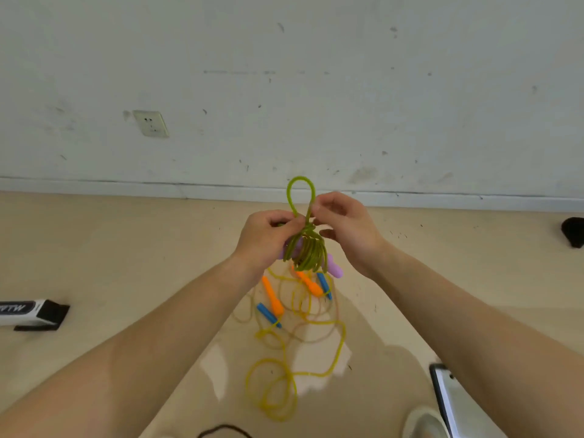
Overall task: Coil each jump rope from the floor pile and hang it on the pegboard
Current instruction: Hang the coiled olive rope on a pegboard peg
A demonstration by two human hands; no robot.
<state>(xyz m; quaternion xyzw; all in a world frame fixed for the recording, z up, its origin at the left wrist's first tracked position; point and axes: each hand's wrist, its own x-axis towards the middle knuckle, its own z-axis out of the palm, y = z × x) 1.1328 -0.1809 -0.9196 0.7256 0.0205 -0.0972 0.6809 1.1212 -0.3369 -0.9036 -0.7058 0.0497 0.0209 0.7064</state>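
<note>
While the left hand (267,237) grips the top of the coiled green rope (308,252) at the centre of the frame, the right hand (346,226) pinches its upright loop, above the yellow rope (342,341) lying tangled on the floor (126,248)

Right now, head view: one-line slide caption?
Left hand and right hand grip a coiled green jump rope above tangled yellow ropes on the floor.
</note>
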